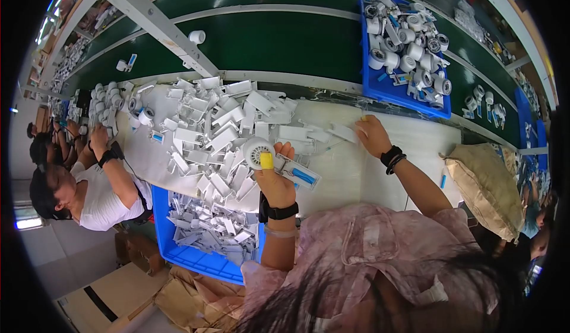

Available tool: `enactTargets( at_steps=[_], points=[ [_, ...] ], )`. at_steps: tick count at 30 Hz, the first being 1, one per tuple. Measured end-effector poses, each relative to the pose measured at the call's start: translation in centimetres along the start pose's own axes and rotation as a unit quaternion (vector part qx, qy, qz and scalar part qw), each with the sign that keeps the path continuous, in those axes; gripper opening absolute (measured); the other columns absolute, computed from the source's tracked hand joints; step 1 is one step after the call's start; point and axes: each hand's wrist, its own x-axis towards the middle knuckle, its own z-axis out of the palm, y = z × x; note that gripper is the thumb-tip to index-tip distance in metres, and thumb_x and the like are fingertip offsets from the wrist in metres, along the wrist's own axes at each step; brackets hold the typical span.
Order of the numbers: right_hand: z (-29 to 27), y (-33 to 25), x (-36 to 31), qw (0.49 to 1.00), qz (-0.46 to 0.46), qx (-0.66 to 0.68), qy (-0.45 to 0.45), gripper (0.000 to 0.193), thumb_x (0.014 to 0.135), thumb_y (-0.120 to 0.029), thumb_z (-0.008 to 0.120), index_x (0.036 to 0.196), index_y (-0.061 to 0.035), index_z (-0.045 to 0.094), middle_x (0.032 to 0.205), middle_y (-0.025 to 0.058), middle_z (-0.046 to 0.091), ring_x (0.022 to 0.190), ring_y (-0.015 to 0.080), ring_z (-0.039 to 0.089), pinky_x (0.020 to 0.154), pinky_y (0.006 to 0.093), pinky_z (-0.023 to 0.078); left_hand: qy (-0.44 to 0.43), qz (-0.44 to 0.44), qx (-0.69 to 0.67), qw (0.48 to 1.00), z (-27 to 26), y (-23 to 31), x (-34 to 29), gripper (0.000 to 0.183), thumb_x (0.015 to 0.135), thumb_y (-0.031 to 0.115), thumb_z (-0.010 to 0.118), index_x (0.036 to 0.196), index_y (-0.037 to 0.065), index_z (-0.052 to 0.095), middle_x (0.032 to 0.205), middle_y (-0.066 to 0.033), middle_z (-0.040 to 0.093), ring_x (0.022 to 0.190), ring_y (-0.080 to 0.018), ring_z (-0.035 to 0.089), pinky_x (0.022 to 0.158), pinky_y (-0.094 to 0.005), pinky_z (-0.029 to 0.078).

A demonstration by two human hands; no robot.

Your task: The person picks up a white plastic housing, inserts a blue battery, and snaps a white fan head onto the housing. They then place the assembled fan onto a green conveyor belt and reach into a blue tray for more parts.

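My left hand is closed around a small white handheld fan. Its round grille faces up, and its open handle shows a blue cylindrical part inside. A yellow cover wraps my left thumb. Farther right, my right hand has its fingers closed on the end of a white plastic handle cover just over the table; a yellow cover shows on a fingertip. Left of the fan spreads a big heap of loose white plastic covers, several of them reaching toward my right hand.
A blue crate full of fan units stands on the green conveyor beyond the table. Below the table edge sits a blue bin of white covers. A brown sack lies at right. A co-worker works at left. A white post rises at the table's far edge.
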Motion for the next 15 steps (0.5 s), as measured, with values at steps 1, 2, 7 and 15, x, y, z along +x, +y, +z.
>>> enactTargets(
  at_steps=[1, 2, 7, 15],
  points=[
    [-0.1, 0.1, -0.6, 0.990, -0.053, -0.115, 0.054, 0.036, 0.085, -0.019, 0.062, 0.118, -0.0048, 0.057, 0.116, 0.0187, 0.054, 0.099, 0.0318, 0.056, 0.084, 0.0388, 0.046, -0.001, -0.002, -0.015, 1.000, 0.4, -0.2, 0.0, 0.041, 0.094, 0.030, 0.057, 0.120, 0.000, 0.048, 0.109, -0.0155, 0.060, 0.101, -0.0299, 0.062, 0.093, -0.0433, 0.052],
    [-0.2, 0.2, -1.1, 0.962, -0.105, -0.228, 0.105, 0.039, 0.084, -0.021, 0.065, 0.119, -0.0062, 0.057, 0.119, 0.0186, 0.052, 0.105, 0.0327, 0.053, 0.087, 0.0406, 0.044, -0.002, -0.004, -0.030, 1.000, 0.7, -0.4, 0.0, 0.039, 0.094, 0.027, 0.058, 0.119, -0.002, 0.048, 0.107, -0.0163, 0.061, 0.099, -0.0309, 0.063, 0.092, -0.0431, 0.052],
    [1.2, -0.4, -1.1, 0.972, -0.132, -0.176, 0.082, 0.045, 0.079, -0.026, 0.069, 0.118, -0.0075, 0.057, 0.117, 0.0158, 0.054, 0.110, 0.0321, 0.049, 0.090, 0.0414, 0.042, -0.028, 0.008, -0.001, 1.000, 1.6, -1.5, -0.2, 0.036, 0.094, 0.025, 0.058, 0.117, -0.001, 0.049, 0.106, -0.0159, 0.062, 0.099, -0.0309, 0.063, 0.092, -0.0430, 0.052],
    [2.9, -1.0, -0.3, 0.950, -0.110, -0.285, 0.066, 0.035, 0.073, -0.020, 0.069, 0.104, -0.0057, 0.060, 0.101, 0.0094, 0.061, 0.097, 0.0283, 0.056, 0.077, 0.0385, 0.050, -0.030, 0.013, 0.009, 0.999, 2.5, -1.7, -0.5, 0.031, 0.094, 0.021, 0.058, 0.116, 0.001, 0.049, 0.106, -0.0156, 0.062, 0.098, -0.0305, 0.064, 0.091, -0.0421, 0.052]
  ],
)
